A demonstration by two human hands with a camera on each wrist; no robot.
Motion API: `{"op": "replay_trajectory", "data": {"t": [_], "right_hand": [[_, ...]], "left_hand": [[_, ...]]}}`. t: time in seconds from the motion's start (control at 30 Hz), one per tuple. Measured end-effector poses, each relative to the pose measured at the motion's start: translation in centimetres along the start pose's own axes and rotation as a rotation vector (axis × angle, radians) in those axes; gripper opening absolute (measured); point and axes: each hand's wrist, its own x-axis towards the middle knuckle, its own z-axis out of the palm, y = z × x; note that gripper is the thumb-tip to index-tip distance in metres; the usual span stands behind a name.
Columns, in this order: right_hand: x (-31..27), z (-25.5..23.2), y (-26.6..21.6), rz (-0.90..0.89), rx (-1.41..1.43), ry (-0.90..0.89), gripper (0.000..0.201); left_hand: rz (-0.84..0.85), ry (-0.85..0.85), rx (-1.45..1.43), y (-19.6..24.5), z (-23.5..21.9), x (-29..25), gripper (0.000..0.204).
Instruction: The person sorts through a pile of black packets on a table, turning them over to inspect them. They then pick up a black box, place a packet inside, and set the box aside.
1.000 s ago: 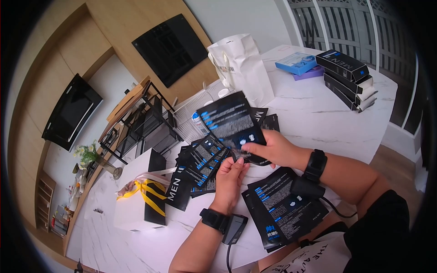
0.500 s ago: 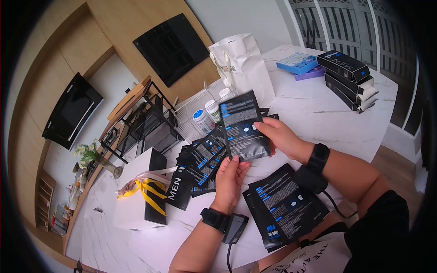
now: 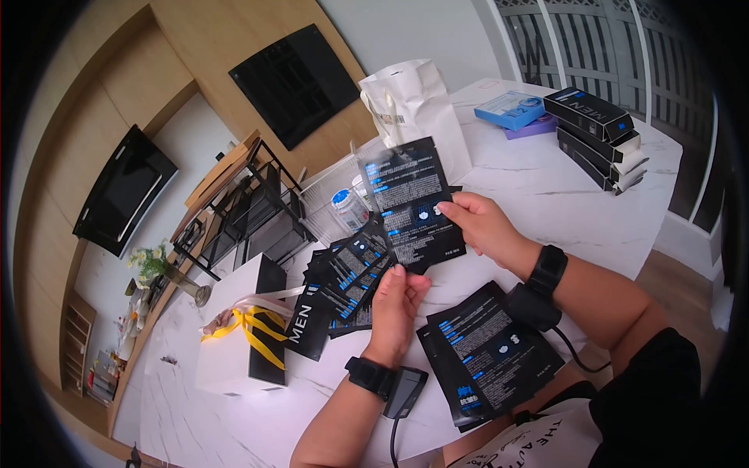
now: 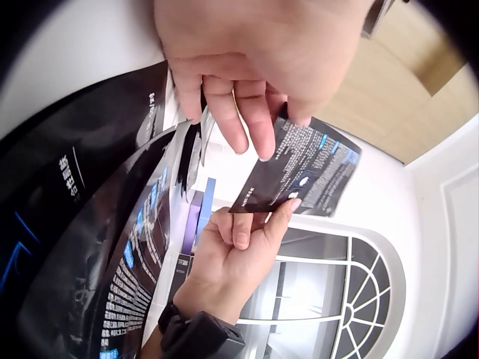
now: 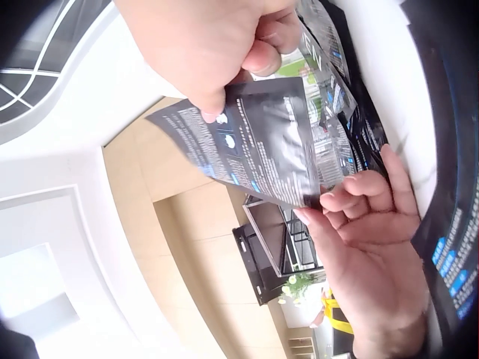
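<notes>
A black foil packet [image 3: 409, 199] with white and blue print is held up over the table, printed side towards me. My right hand [image 3: 491, 232] pinches its right edge, thumb on the front beside two small face icons. At the lower left corner my left hand [image 3: 396, 308] pinches it between thumb and index finger; the other fingers are loosely bent, as the right wrist view shows. Left of the hands lies a spread pile of similar packets [image 3: 355, 273], one marked MEN. Nearer to me, between the forearms, is another stack of packets [image 3: 491, 351].
At left stands a white and black box [image 3: 242, 343] with a yellow ribbon [image 3: 257, 331]. Behind the hands are a clear basket with bottles [image 3: 349, 209] and a white paper bag [image 3: 417, 109]. Black boxes [image 3: 593, 117] and a blue box [image 3: 509, 109] lie far right.
The packet has swung more upright and settled facing me. My right hand has shifted its grip up along the right edge, while the left hand stays at the lower corner.
</notes>
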Motion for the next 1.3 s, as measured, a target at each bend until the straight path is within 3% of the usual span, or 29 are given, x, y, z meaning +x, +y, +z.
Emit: {"op": "replay_trajectory", "data": {"t": [0.1, 0.17, 0.2, 0.23, 0.37, 0.43, 0.53, 0.63, 0.7, 0.73, 0.8, 1.0, 1.13, 1.23, 1.3], "right_hand": [[-0.4, 0.5, -0.6, -0.104, 0.025, -0.017, 0.022], [-0.1, 1.3, -0.1, -0.318, 0.244, -0.026, 0.016], [-0.3, 0.7, -0.3, -0.532, 0.093, -0.133, 0.019], [0.2, 0.5, 0.3, -0.541, 0.192, -0.204, 0.019], [-0.4, 0.7, 0.1, -0.366, 0.299, -0.227, 0.022], [-0.5, 0.8, 0.0, -0.329, 0.23, -0.209, 0.021], [-0.5, 1.1, 0.4, -0.315, 0.156, -0.211, 0.016], [-0.4, 1.4, 1.0, -0.309, 0.111, -0.25, 0.015], [-0.4, 1.6, 0.9, -0.322, 0.137, -0.303, 0.016], [-0.5, 1.7, 0.8, -0.321, 0.137, -0.304, 0.016], [-0.9, 1.9, 0.1, -0.24, 0.12, -0.067, 0.017], [0.3, 1.0, 2.1, -0.069, 0.102, -0.224, 0.015], [-0.2, 1.1, 1.4, -0.101, 0.007, -0.153, 0.013], [0.1, 1.1, 2.2, -0.134, 0.03, -0.141, 0.015], [0.2, 1.0, 2.5, -0.167, -0.175, -0.147, 0.016]], "left_hand": [[-0.002, 0.017, -0.147, 0.2, -0.4, 0.1, 0.033], [0.002, -0.016, -0.143, 0.3, -0.4, 0.1, 0.045], [0.002, -0.017, -0.142, 0.5, 0.0, -0.1, 0.045], [0.006, 0.023, -0.157, 0.7, 0.7, -0.4, 0.051], [-0.053, 0.104, -0.137, 1.5, 1.3, -0.8, 0.064], [-0.019, -0.007, -0.204, 0.7, 0.2, -0.2, 0.068], [-0.01, -0.036, -0.254, 1.0, 0.5, -0.3, 0.063], [-0.015, 0.005, -0.245, 1.1, 1.1, -0.5, 0.046], [-0.023, 0.08, -0.021, 0.9, 0.9, -0.4, 0.031], [-0.028, 0.072, -0.111, 0.8, 1.0, -0.5, 0.025], [-0.026, 0.063, -0.08, 0.9, 1.3, -0.6, 0.025], [-0.034, 0.033, -0.024, 0.9, 1.3, -0.6, 0.024], [-0.011, 0.091, -0.219, 1.0, 1.2, -0.4, 0.019], [-0.014, 0.056, -0.128, 0.4, 0.4, -0.1, 0.016], [-0.024, 0.057, -0.118, 0.4, 0.5, -0.1, 0.015]]}}
